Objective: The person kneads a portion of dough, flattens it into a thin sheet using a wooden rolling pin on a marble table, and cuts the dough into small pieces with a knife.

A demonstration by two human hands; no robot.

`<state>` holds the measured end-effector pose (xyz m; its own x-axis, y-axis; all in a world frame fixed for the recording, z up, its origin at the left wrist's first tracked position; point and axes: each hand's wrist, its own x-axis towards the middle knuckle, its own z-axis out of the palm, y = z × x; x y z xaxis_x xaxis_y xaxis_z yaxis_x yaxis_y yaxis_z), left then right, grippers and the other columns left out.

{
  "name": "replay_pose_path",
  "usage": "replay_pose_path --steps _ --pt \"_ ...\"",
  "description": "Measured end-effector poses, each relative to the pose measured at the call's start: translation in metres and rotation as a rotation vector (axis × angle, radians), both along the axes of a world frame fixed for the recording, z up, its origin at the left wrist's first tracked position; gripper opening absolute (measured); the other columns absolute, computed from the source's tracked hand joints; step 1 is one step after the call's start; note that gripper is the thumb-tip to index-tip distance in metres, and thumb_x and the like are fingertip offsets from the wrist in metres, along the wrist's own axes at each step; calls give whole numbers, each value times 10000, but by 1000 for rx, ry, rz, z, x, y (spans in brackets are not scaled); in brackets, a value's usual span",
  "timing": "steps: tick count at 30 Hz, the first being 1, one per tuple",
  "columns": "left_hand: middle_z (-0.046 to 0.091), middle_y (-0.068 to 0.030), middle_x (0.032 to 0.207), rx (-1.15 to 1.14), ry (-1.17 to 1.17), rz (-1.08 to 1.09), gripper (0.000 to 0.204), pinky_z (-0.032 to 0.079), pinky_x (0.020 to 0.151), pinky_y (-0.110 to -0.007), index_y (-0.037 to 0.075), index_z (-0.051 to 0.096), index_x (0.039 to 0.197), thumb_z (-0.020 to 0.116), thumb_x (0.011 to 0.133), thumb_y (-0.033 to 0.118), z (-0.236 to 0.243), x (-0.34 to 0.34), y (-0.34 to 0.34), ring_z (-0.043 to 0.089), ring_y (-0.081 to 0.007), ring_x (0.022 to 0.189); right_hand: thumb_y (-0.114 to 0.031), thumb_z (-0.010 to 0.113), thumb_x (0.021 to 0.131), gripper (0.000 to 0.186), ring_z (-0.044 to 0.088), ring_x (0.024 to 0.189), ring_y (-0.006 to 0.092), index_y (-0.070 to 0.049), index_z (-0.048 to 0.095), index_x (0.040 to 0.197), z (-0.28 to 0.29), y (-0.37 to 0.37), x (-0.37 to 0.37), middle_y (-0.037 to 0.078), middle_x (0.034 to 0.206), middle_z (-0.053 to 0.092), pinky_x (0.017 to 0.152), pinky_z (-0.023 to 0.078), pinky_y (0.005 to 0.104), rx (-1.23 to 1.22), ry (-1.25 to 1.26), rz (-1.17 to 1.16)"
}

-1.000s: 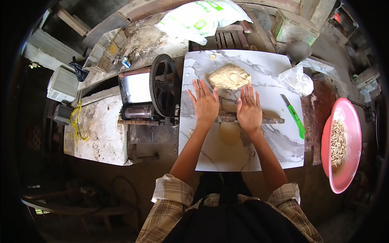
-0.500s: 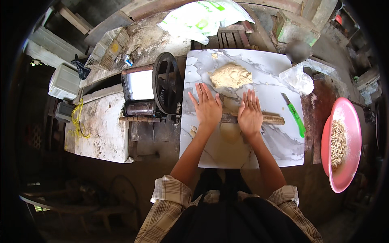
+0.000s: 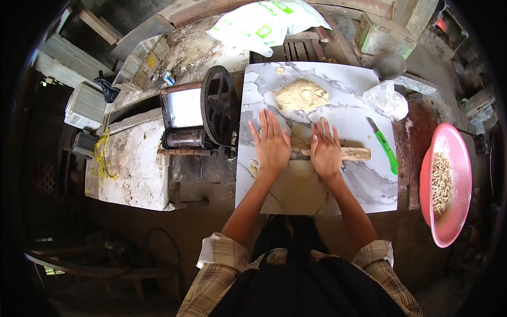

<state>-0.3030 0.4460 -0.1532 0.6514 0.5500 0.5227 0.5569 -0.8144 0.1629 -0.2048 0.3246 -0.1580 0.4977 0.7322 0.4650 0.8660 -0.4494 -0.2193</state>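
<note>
My left hand [image 3: 272, 145] and my right hand [image 3: 326, 150] lie flat, fingers stretched out, across a wooden rolling pin [image 3: 355, 154] on a marble-patterned board [image 3: 372, 193]. Just below the pin is a yellowish patch [image 3: 298, 185], too indistinct to name. A pale dough lump [image 3: 301, 95] rests beyond my fingertips, with small scraps around it. At the board's right, a green-handled knife [image 3: 386, 150] lies with its blade out, and a clear plastic bag [image 3: 385, 100] of white stuff sits at the back corner.
Left of the board stands a metal roller machine [image 3: 182, 137] with a black wheel [image 3: 216, 79]. A pink basin [image 3: 459, 185] of strands is at the right. Behind are a white sack [image 3: 264, 24], a plastic crate [image 3: 140, 63] and a round dark object [image 3: 388, 66].
Both hands have shifted a little toward me relative to the board, along with the pin, fingers still flat. The whole board sits slightly higher in the view.
</note>
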Motion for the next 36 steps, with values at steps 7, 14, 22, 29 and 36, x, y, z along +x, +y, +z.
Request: replay_pose_path --steps 7,14,22,29,36 --pt "424 -244 1359 -267 12 -170 522 151 1124 -521 -118 362 1323 436 892 167 -23 -59 -44 342 -328 1332 -121 418 891 387 452 1254 253 36 523 1229 -2 -53 -53 150 1329 494 1084 310 390 -40 72 69" --pt "453 -233 1340 -165 119 -141 502 153 1121 -530 -107 383 1317 431 897 163 -5 -25 -15 348 -321 1329 -120 431 887 325 498 1207 255 49 612 1098 1 -23 -20 181 1176 600 1055 350 384 -8 24 53" --pt "514 -235 1275 -182 -25 -130 463 164 1123 -513 -110 450 1266 427 893 164 -24 -52 -46 364 -322 1317 -92 480 839 386 517 1175 272 42 541 1196 -5 -52 -48 167 1233 567 1052 358 397 -22 15 61" --pt "496 -245 1294 -225 42 -179 446 195 1115 -503 -128 485 1226 439 880 150 -13 -33 -29 385 -334 1302 -102 463 852 328 518 1173 288 44 594 1114 -2 -37 -30 191 1193 586 1056 347 402 -34 18 34" --pt "441 -243 1352 -160 46 -122 474 185 1123 -485 -113 450 1270 432 891 171 -22 -46 -45 315 -326 1347 -107 477 846 386 454 1250 277 43 543 1196 -5 -46 -46 177 1308 504 1093 299 410 -51 -50 -3"
